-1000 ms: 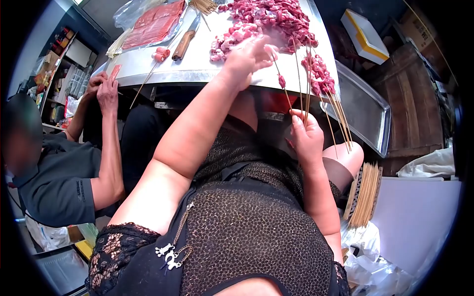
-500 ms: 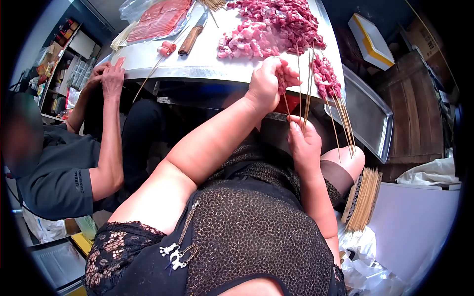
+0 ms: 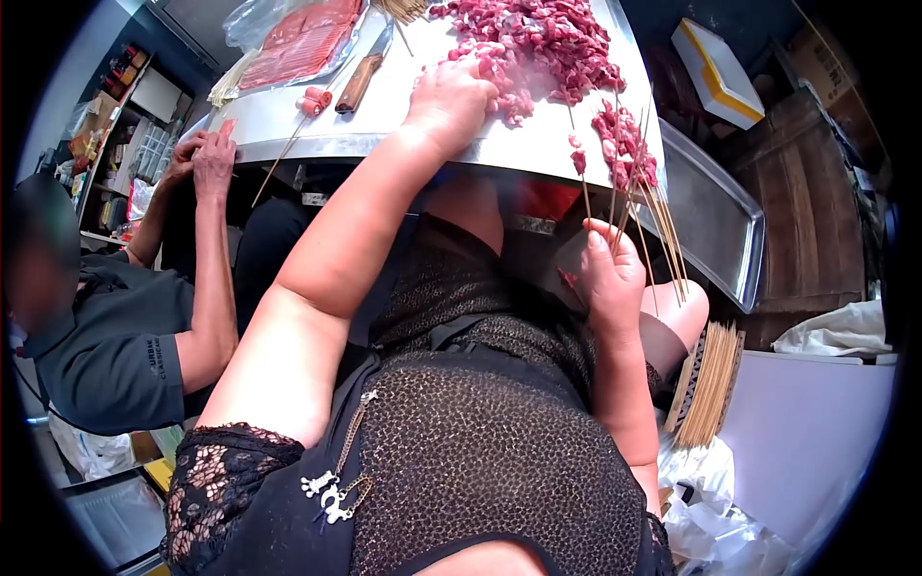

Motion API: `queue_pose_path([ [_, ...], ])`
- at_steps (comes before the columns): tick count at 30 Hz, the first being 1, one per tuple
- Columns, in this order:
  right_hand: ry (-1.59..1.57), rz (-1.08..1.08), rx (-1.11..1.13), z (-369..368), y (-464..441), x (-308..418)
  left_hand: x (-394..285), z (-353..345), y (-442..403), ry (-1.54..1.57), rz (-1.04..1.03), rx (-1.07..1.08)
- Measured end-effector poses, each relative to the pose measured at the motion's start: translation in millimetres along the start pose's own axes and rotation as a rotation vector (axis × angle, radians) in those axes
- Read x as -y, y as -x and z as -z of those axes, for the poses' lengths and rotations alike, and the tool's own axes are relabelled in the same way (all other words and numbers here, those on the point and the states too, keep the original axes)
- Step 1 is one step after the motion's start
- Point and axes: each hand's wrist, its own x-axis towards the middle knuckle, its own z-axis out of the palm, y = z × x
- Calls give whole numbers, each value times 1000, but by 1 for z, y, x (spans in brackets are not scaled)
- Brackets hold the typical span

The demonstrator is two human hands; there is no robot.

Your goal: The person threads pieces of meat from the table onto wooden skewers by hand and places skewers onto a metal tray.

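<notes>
My left hand (image 3: 451,108) lies at the near-left edge of a pile of raw meat pieces (image 3: 547,43), its fingers curled around meat there and the fingertips hidden. In my right hand (image 3: 613,264), closed below the table edge, several thin bamboo skewers (image 3: 629,192) stand tip up. One of them carries a few small pieces of meat (image 3: 578,158) below its tip; the others look bare in front of the finished skewers. Just beyond, a group of loaded meat skewers (image 3: 612,144) rests on the table's right corner, with bare ends hanging over the edge.
The white table (image 3: 384,132) holds a wooden-handled knife (image 3: 361,82) and packed pink meat rolls (image 3: 303,53). Left of me, a co-worker's hands (image 3: 206,158) hold a pinkish piece. A metal tray (image 3: 715,206) and a box of bamboo skewers (image 3: 709,384) are at my right.
My left hand has left the skewer in my right hand and moved up and left to the meat pile. My right hand has shifted slightly right, keeping the skewers; meat now shows on one.
</notes>
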Motion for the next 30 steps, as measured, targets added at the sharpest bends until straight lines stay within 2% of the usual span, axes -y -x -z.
queue_pose_path([
  [3,-14,-27,18,-2,3,0,6,8,-6,331,73,35],
  [4,-15,-38,32,-2,2,-1,3,17,-7,510,207,119],
  [6,-14,-49,51,-2,2,-4,1,15,-8,928,462,123],
  [8,12,-46,72,-5,1,-9,1,15,-10,991,509,174],
  [10,9,-54,73,-9,3,-8,-6,13,-8,1541,743,115],
  [11,54,-44,82,-12,4,-5,-8,10,-6,1668,746,129],
  [15,149,-29,81,-12,6,-5,-27,17,-3,1750,869,158],
  [19,154,-54,61,-8,8,-11,-33,18,2,1786,876,168],
  [21,164,-70,59,-7,10,-9,-34,23,4,1930,942,204],
  [24,146,-79,66,-5,12,-5,-38,14,9,1888,883,85],
  [30,190,-24,35,-7,14,-5,-44,23,8,1912,885,82],
])
